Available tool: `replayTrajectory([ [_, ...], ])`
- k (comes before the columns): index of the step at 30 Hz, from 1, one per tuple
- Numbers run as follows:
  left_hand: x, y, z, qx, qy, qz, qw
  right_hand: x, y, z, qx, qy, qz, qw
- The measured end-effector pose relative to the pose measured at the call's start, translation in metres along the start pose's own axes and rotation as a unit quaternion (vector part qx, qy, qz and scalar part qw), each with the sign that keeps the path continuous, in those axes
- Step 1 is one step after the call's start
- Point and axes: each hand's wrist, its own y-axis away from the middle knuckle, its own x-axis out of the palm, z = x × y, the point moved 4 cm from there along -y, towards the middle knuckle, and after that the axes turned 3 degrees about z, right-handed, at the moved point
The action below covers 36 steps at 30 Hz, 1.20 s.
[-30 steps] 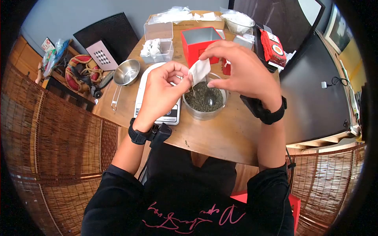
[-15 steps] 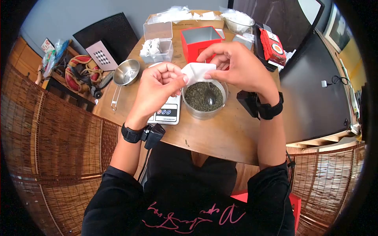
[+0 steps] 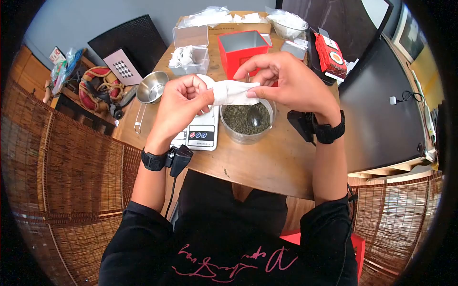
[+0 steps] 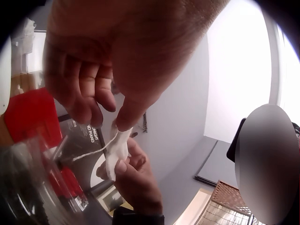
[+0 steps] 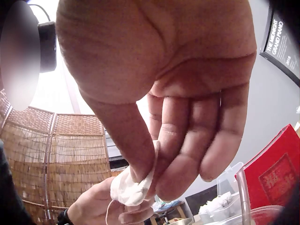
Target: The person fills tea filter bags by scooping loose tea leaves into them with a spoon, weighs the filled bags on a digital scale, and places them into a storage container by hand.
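Note:
A white drawstring tea bag (image 3: 234, 93) is stretched sideways between the two hands, above a clear tub (image 3: 244, 139) of dried tea leaves (image 3: 238, 119). At its left end the left hand (image 3: 183, 102) pinches the bag between thumb and fingers. The right hand (image 3: 296, 86) grips the other end, its thumb pressed on the cloth. In the left wrist view a thin string (image 4: 89, 153) hangs from the bag. A spoon (image 3: 256, 116) stands in the leaves. Left of the tub, under the left hand, lies a white kitchen scale (image 3: 202, 139).
Behind the hands is a red square tin (image 3: 244, 43). A clear box (image 3: 191, 64) with white bags stands at the back left, near a metal ladle-like pan (image 3: 152, 86). Red packets (image 3: 334, 57) lie at the right, and a glass bowl (image 3: 288, 28) sits at the back.
The bag has turned from upright to lying sideways, drawn out between the hands. The left hand has shifted left, and the right thumb has come onto the bag.

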Motion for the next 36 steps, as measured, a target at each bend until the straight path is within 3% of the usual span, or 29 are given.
replayTrajectory([
  [5,0.011,0.001,-0.009,0.014,0.007,0.000,1.000,0.003,0.000,-0.002,-0.018,-0.007,0.003,1.000],
  [10,0.020,0.001,-0.009,-0.021,0.003,0.066,0.998,0.008,-0.003,-0.005,-0.008,-0.059,0.032,0.998],
  [14,0.014,0.001,-0.011,0.002,0.021,0.081,0.996,0.004,-0.001,-0.002,-0.022,-0.025,0.026,0.999],
  [26,0.012,0.000,-0.009,0.001,0.007,0.032,0.999,0.002,-0.002,-0.007,0.003,-0.087,0.005,0.996],
  [29,0.012,0.001,-0.008,0.000,0.006,0.017,1.000,0.005,-0.001,-0.001,-0.021,-0.044,-0.001,0.999],
  [31,0.010,-0.001,-0.010,0.002,0.004,0.010,1.000,0.007,-0.001,0.007,-0.113,0.180,-0.081,0.974],
  [32,0.010,-0.002,-0.010,0.003,0.005,0.011,1.000,0.008,-0.005,0.005,-0.113,0.181,-0.082,0.974],
  [34,0.011,-0.001,-0.009,0.000,0.007,0.013,1.000,0.014,-0.006,0.009,-0.211,0.263,-0.125,0.933],
  [36,0.010,-0.001,-0.010,-0.004,0.012,0.001,1.000,0.016,-0.008,0.005,-0.182,0.230,-0.119,0.949],
])
